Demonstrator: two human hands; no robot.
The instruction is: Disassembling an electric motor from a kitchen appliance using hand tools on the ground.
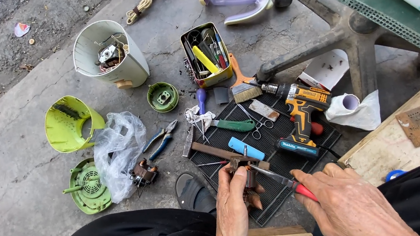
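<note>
The cream housing (109,53) lies on its side on the floor, with wiring inside. The yellow tin (206,55) holds hand tools. Left hand (231,209) is clamped on a small motor part (249,181) above the black mat (277,168); right hand (349,207) is clamped on red-handled pliers (284,182) touching the part.

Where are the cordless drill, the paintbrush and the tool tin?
Cordless drill (300,111), head view, on its yellow body.
Paintbrush (247,92), head view, on its bristles.
Tool tin (226,72), head view, on its yellow front wall.

Motor part (251,184) — half-hidden behind left hand (232,209)
</note>
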